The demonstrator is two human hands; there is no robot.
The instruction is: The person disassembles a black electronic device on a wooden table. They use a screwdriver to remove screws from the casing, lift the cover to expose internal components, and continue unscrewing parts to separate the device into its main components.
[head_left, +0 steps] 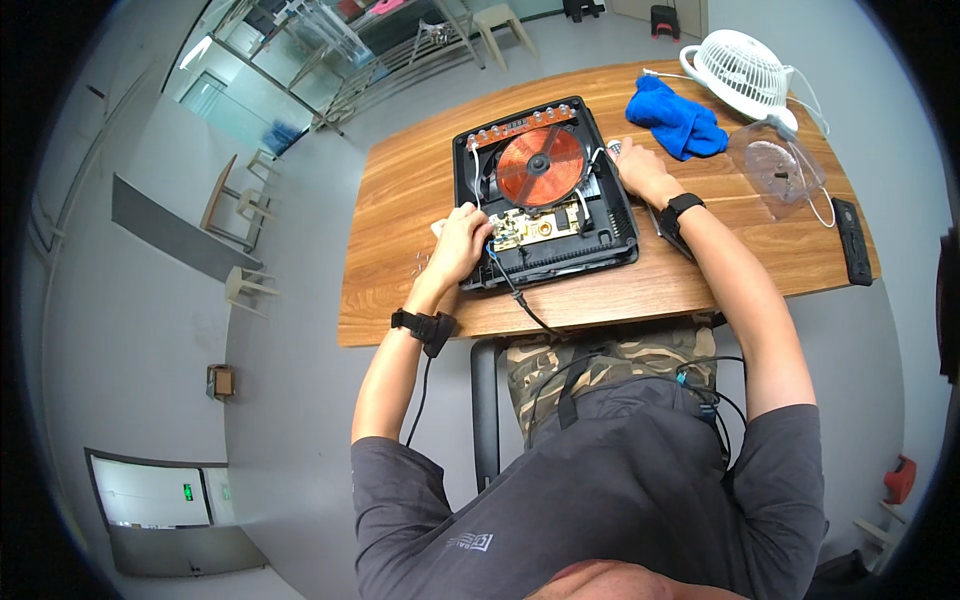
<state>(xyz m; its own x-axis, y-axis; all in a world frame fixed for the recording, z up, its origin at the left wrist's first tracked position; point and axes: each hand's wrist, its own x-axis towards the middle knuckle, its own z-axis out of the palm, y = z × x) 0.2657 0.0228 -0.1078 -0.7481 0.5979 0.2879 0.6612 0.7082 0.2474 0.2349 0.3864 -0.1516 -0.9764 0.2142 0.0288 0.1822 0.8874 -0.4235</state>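
Note:
An opened induction cooker [622,254] lies on the wooden table in front of me, its black housing showing the insides. A round copper coil [515,170] fills its middle. Along the far edge runs an orange control board [497,132]; a pale circuit board [520,232] sits at the near side. My left hand [462,243] is at the housing's left edge beside the circuit board, fingers bent together; their tips are partly hidden. At the right edge my right hand [641,172] is closed, beside a small striped piece [613,148] whose kind is unclear. A black power cord [520,299] leaves the near side.
Several small screws [419,264] lie left of the housing. To the right are a blue cloth [680,117], a white fan [740,75], a clear plastic bag [775,170] and a long black object [851,240]. The wooden table's [395,190] near edge faces my lap.

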